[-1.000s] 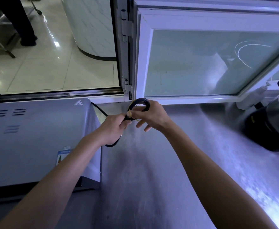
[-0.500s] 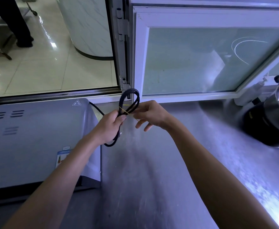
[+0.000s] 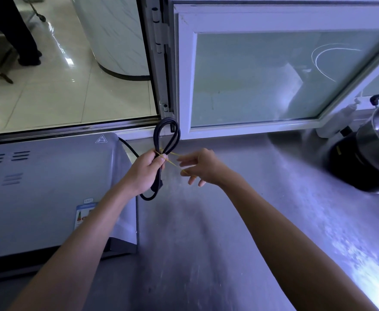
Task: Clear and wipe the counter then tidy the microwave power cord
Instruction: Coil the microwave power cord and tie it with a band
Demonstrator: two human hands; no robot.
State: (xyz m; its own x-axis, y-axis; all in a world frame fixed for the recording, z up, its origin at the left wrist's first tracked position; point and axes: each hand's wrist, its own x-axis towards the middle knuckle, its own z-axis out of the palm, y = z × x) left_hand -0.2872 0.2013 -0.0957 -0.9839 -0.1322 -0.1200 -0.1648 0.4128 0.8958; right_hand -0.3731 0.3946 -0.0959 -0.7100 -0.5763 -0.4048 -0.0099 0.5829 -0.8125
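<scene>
My left hand grips the black power cord, folded into upright loops above my fist, with a lower loop and the plug hanging below. The cord runs back to the grey microwave on the left. A thin yellow rubber band is wrapped around the bundle at my left thumb and stretches right to my right hand, whose fingers pull it taut. Both hands hover above the steel counter.
A white-framed window stands behind the counter, with an open gap on the left showing a tiled floor and a person's legs. A steel pot on a black cooker sits at the right, with a white bottle beside it.
The cord loops have risen upright above my left fist. My right hand has moved right, away from the bundle, drawing the yellow band out taut.
</scene>
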